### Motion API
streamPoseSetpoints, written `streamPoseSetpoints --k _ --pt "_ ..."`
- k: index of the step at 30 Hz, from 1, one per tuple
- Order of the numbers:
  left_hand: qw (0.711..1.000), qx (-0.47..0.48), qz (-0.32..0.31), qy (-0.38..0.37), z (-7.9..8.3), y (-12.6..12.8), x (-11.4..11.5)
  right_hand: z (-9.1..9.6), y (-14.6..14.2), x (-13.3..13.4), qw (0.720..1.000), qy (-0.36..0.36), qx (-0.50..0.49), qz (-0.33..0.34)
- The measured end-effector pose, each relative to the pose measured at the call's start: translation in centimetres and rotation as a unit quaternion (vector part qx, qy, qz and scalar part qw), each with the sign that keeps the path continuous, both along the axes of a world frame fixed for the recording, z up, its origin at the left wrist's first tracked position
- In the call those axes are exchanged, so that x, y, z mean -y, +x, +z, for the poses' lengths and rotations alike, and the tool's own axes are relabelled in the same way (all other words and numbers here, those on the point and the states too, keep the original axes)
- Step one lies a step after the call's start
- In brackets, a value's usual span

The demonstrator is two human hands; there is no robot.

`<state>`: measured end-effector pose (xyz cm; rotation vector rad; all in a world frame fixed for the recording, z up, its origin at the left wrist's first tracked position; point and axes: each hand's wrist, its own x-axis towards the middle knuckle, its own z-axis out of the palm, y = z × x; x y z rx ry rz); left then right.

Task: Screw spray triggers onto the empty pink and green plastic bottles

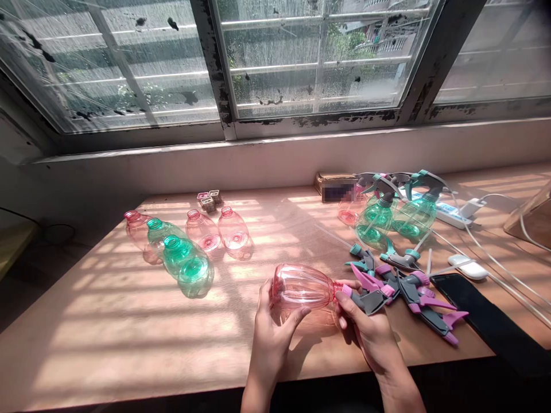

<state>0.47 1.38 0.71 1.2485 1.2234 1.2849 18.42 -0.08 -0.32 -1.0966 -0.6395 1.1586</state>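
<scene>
My left hand [275,330] cups a sideways pink bottle [303,287], my right hand [365,324] grips the spray head [373,301] at its neck, both left of the black phone [486,315], loose spray heads [407,292] between.

The held bottle [303,285] and spray head [373,302] are partly covered by the fingers [352,307]; the box [333,184] (by the wall) is partly blurred.

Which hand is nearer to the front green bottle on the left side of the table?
Left. The left hand, holding the pink bottle, is to the right of the green bottle. The right hand, holding the sprayer head at the pink bottle's neck, is farther to the right.
</scene>
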Motion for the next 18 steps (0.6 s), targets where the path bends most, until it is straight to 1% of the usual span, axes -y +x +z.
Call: streamPoseSetpoints --k 5,9,14,18 --pt "1.0 0.009 -0.009 -0.008 0.32 0.06 -0.04 -0.06 0.01 -0.02 1.0 0.0 0.007 0.007" --pt "1.0 0.009 -0.014 -0.013 0.61 0.09 -0.05 0.13 -0.14 0.0 1.0 -0.001 0.007 -0.001" --pt "1.0 -0.001 -0.002 -0.008 0.09 0.05 -0.14 0.2 -0.14 0.0 1.0 -0.009 0.01 -0.004" --pt "1.0 -0.007 0.0 -0.006 -0.16 0.06 -0.04 0.09 0.0 0.01 1.0 0.001 0.018 0.006"
